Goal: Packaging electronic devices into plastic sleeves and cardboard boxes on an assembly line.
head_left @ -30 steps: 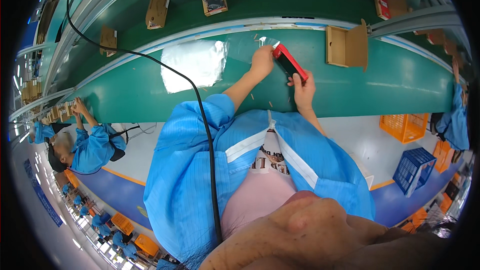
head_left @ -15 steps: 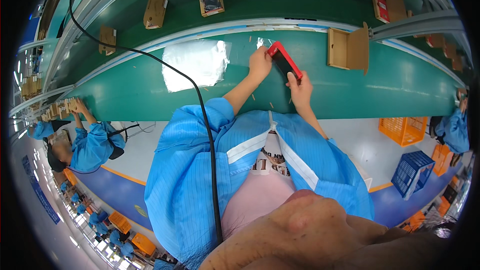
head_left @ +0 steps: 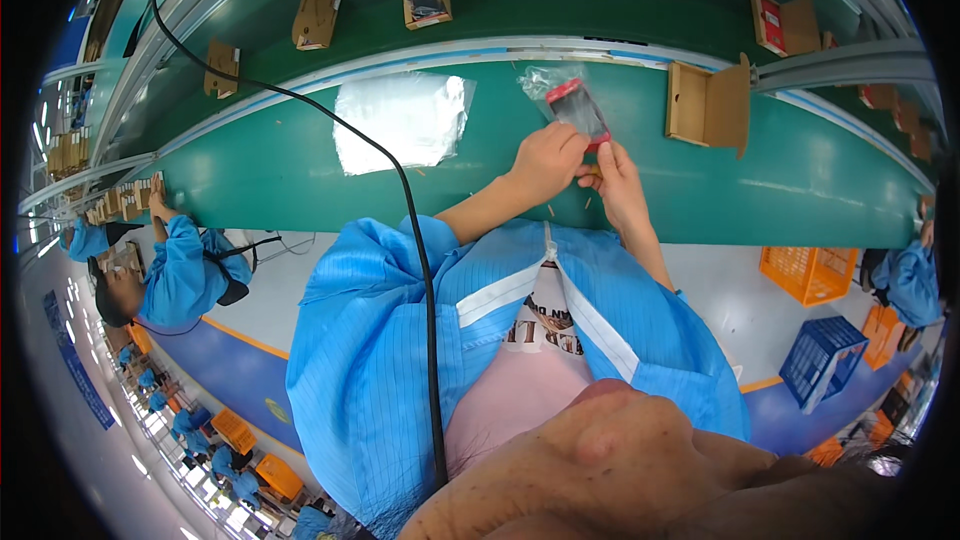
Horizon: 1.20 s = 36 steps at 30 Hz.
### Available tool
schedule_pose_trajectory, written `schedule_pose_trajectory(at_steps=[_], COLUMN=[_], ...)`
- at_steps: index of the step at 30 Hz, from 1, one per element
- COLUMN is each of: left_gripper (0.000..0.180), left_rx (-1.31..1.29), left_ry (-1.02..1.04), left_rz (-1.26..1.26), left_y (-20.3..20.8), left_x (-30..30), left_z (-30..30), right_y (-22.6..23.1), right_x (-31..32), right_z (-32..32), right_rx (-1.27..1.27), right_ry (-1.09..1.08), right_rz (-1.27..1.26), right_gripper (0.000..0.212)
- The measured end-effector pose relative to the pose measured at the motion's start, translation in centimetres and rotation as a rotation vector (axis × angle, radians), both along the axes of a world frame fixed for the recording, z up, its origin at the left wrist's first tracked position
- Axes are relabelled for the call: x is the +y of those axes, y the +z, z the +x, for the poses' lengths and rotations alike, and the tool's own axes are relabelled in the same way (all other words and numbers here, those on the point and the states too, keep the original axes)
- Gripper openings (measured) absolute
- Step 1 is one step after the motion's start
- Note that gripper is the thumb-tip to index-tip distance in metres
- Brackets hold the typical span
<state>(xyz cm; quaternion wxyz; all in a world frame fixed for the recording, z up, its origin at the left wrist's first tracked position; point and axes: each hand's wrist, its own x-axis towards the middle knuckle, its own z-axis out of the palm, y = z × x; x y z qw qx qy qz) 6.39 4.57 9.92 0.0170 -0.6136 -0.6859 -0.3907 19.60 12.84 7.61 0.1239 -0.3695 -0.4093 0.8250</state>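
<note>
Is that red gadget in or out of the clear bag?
In, at least mostly: the red gadget shows through the clear bag bunched beyond it.

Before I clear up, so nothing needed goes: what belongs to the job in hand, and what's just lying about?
Job in hand:
red device, in left hand and right hand
clear bag around it
plastic sheets, probably

Seemingly lying about:
brown slivers
blue crate
orange crate

Above the worktable [head_left: 830,170], the handheld device [head_left: 580,112] is held at its near end between the left hand [head_left: 548,158] and the right hand [head_left: 618,185], and it seems to be placed inside a plastic bag [head_left: 538,82]. To its left the plastic sheets [head_left: 385,125] are laid, and to its right a carton [head_left: 690,105] is placed. Beyond the rail [head_left: 480,50], other boxes [head_left: 316,15] are set.
</note>
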Motion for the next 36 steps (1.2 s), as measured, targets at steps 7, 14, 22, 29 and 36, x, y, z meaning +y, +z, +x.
schedule_pose_trajectory(at_steps=[7, 14, 22, 29, 36], left_gripper=[0.018, 0.026, 0.016, 0.022, 0.044], left_rx=[0.043, -0.82, -1.971, -1.387, -0.182], left_ry=[-0.106, 0.176, 0.266, 0.282, 0.186], left_rz=[0.039, -0.184, -0.306, 0.12, 0.27], left_y=[2.6, 0.3, -4.4, -1.2, 0.4], left_x=[1.3, -1.4, 0.9, 2.9, 6.5], left_z=[0.6, 0.4, -3.1, -5.5, -4.1], right_y=[0.5, -2.1, -1.1, -3.3, -4.5], right_x=[1.9, 1.4, 1.2, 11.9, 6.3], right_z=[0.4, -0.5, 2.2, 8.7, 0.3], right_rx=[0.355, 0.096, -0.128, -0.634, -0.463], right_ry=[-0.123, -0.247, -0.138, -0.693, -0.269], right_rz=[-0.616, -0.349, 0.017, 1.016, 1.259], right_gripper=[0.042, 0.018, 0.028, 0.041, 0.019])
